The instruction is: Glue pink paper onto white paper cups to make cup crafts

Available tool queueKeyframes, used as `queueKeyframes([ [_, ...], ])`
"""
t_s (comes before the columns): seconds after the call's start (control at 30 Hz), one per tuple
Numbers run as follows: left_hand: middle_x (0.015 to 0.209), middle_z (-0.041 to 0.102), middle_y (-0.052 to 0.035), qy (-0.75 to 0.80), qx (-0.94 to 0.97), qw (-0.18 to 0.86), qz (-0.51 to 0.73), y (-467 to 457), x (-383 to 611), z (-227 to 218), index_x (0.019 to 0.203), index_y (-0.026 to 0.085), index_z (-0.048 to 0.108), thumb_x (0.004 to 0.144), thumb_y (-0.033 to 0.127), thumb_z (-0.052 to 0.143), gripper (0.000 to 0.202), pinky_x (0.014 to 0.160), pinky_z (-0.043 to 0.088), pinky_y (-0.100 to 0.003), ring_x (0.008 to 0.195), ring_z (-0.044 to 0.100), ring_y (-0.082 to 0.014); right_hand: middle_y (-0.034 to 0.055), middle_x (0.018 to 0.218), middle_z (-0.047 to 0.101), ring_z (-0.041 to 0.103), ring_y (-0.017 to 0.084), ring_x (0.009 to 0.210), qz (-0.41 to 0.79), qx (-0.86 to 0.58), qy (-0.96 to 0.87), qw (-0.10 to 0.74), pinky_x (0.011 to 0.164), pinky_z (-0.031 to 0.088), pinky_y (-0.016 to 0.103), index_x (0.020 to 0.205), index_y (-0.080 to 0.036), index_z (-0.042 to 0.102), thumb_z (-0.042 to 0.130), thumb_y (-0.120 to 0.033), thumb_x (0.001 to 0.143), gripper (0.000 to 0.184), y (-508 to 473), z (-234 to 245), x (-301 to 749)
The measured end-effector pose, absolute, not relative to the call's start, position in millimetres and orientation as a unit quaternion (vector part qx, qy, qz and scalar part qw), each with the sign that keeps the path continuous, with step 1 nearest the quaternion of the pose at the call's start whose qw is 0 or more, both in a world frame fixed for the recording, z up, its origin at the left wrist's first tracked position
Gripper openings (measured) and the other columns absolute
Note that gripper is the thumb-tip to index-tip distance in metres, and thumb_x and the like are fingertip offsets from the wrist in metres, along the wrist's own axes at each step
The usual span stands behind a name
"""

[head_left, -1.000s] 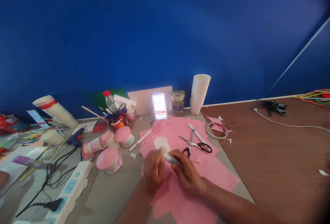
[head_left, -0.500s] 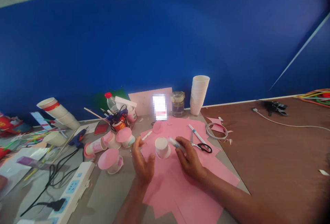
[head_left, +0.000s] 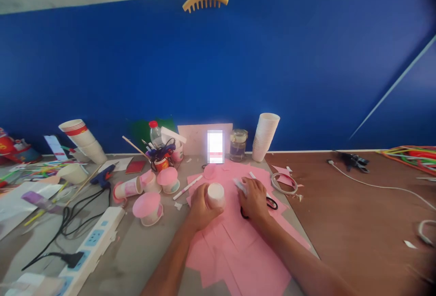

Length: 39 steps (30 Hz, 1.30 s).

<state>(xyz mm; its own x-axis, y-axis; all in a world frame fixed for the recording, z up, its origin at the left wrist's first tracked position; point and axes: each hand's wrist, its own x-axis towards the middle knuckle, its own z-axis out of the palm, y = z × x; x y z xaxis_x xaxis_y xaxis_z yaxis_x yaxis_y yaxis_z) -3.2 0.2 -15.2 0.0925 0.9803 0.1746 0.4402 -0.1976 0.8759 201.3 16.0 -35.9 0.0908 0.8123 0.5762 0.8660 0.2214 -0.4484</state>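
My left hand (head_left: 200, 209) is wrapped round a white paper cup (head_left: 215, 192), which stands upside down on the pink paper sheets (head_left: 235, 241). My right hand (head_left: 255, 198) lies low over the paper, a little to the right of the cup. A whitish translucent tube (head_left: 240, 185) shows at its fingertips; its lower part is hidden by the fingers. Under the same hand are black-handled scissors (head_left: 272, 203), mostly covered. A white pen (head_left: 187, 188) lies left of the cup. Several cups with pink paper discs (head_left: 147, 205) stand further left.
A tall stack of paper cups (head_left: 265, 137), a lidded glass jar (head_left: 238, 145) and a glowing screen (head_left: 215, 147) stand along the blue wall. On the left are a power strip (head_left: 91, 237), a glue gun (head_left: 104, 175) and cords. A tape ring (head_left: 284, 183) lies right.
My left hand has gone from open beside the cup to closed round it. The right hand has moved slightly right with the tube, over the scissors. The view has tilted up.
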Motion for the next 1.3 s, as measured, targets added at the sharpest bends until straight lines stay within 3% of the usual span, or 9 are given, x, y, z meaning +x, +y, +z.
queueKeyframes([
  [0.13,0.117,0.054,-0.0103,0.548,0.661,0.304,0.413,-1,2,-13,0.114,0.02,0.051,0.055,0.022,0.072,0.063,0.099,0.033,-0.047,0.115,0.046,-0.0292,0.0128,0.109,0.059,0.048,0.03,0.108,-0.053,-0.577,-0.689,0.436,0.09,0.038,0.05,0.11,-0.017,0.055,0.051,-0.02,0.079,0.032,11,-26,196],
  [0.27,0.112,0.056,-0.009,0.562,0.668,0.3,0.385,-2,4,-9,0.108,0.02,0.056,0.056,0.023,0.072,0.055,0.097,0.034,-0.046,0.111,0.047,-0.0287,0.012,0.106,0.062,0.053,0.027,0.102,0.022,-0.544,-0.7,0.463,0.09,0.04,0.048,0.109,-0.017,0.057,0.047,-0.023,0.082,0.029,18,-6,191],
  [0.47,0.111,0.055,-0.0098,0.563,0.674,0.309,0.365,-2,3,-9,0.11,0.02,0.057,0.057,0.023,0.072,0.055,0.097,0.033,-0.044,0.112,0.044,-0.0296,0.0055,0.1,0.068,0.06,0.018,0.094,0.172,-0.61,-0.69,0.35,0.083,0.044,0.03,0.11,-0.02,0.06,0.039,-0.031,0.088,0.033,70,22,168],
  [0.67,0.111,0.054,-0.0095,0.567,0.669,0.315,0.363,-1,2,-11,0.111,0.021,0.057,0.056,0.025,0.073,0.057,0.096,0.033,-0.044,0.111,0.045,-0.0301,0.0135,0.086,0.07,0.064,0.023,0.08,0.197,-0.701,-0.634,0.262,0.069,0.042,0.031,0.089,-0.014,0.066,0.037,-0.045,0.087,0.042,126,17,143],
  [0.83,0.112,0.054,-0.01,0.561,0.675,0.313,0.362,-1,2,-9,0.111,0.021,0.058,0.056,0.026,0.073,0.057,0.095,0.034,-0.045,0.111,0.044,-0.0302,0.0163,0.09,0.069,0.064,0.027,0.085,0.191,-0.718,-0.629,0.229,0.07,0.041,0.033,0.084,-0.013,0.067,0.046,-0.038,0.083,0.033,139,8,134],
  [0.93,0.11,0.054,-0.0096,0.559,0.681,0.309,0.358,-1,3,-9,0.111,0.02,0.057,0.057,0.026,0.072,0.057,0.095,0.034,-0.045,0.11,0.044,-0.0298,0.0112,0.081,0.07,0.064,0.023,0.076,0.175,-0.712,-0.635,0.243,0.066,0.039,0.029,0.078,-0.015,0.068,0.05,-0.029,0.08,0.022,138,9,133],
  [1.03,0.109,0.054,-0.0093,0.565,0.672,0.315,0.359,-1,3,-9,0.111,0.021,0.058,0.057,0.025,0.073,0.056,0.095,0.034,-0.044,0.11,0.044,-0.0295,0.008,0.073,0.069,0.061,0.019,0.069,0.14,-0.691,-0.649,0.286,0.063,0.037,0.027,0.077,-0.016,0.067,0.043,-0.027,0.084,0.027,125,18,137],
  [1.2,0.106,0.056,-0.0082,0.562,0.665,0.317,0.376,0,3,-11,0.106,0.021,0.059,0.055,0.024,0.074,0.053,0.093,0.036,-0.043,0.108,0.047,-0.0287,0.0077,0.09,0.067,0.058,0.018,0.09,0.048,-0.613,-0.701,0.362,0.085,0.032,0.031,0.086,-0.018,0.065,0.039,-0.026,0.089,0.028,78,34,148],
  [1.3,0.102,0.058,-0.0079,0.563,0.662,0.315,0.382,1,3,-11,0.101,0.02,0.06,0.055,0.026,0.074,0.048,0.09,0.037,-0.043,0.104,0.048,-0.0287,0.004,0.084,0.067,0.058,0.016,0.083,-0.07,-0.492,-0.75,0.436,0.088,0.029,0.035,0.081,-0.021,0.064,0.046,-0.022,0.088,0.019,52,35,154],
])
